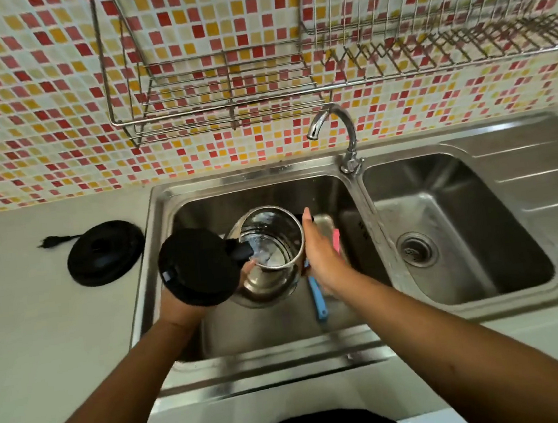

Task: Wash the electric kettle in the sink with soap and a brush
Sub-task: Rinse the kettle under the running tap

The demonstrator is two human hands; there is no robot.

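A steel electric kettle [270,270] with its black lid [197,266] swung open is held over the left sink basin [282,321]. My left hand [177,306] grips it from the handle side and is mostly hidden under the lid. My right hand [319,251] lies flat against the kettle's right wall, fingers pointing up. A blue-handled brush [318,300] lies on the basin floor just below my right hand. A pink thing [336,241] rests beside a steel soap dish [323,222] behind that hand.
The kettle's black base [103,254] with its plug [48,241] sits on the counter to the left. The tap [338,129] curves over the left basin with no water running. The right basin [451,227] has a drain, with a draining board beyond. A wire rack [223,89] hangs on the tiled wall.
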